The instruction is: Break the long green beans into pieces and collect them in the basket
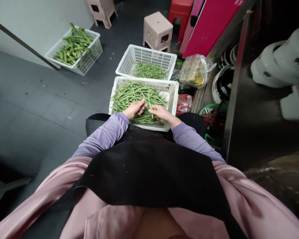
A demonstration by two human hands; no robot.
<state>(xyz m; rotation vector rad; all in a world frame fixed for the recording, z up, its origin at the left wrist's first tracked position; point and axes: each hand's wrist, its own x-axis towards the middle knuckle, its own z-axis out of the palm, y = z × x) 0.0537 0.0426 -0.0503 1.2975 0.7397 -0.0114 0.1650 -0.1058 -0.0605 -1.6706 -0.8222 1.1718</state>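
Observation:
Just above a heap of green beans, my two hands are close together with a small gap between their fingertips. The heap fills most of a white slotted basket in front of my lap. My left hand is curled, thumb and fingers pinched at a green bean; the fingers partly hide it. Facing it, my right hand pinches a green bean, whose end sticks out below the fingers. Right behind stands a second white basket, with a smaller pile of green beans in it.
At the far left, a white basket holds thick green stalks. Beige stools and a red stool stand behind. On the right are plastic bags, a green tub and a metal counter. Scraps dot the floor.

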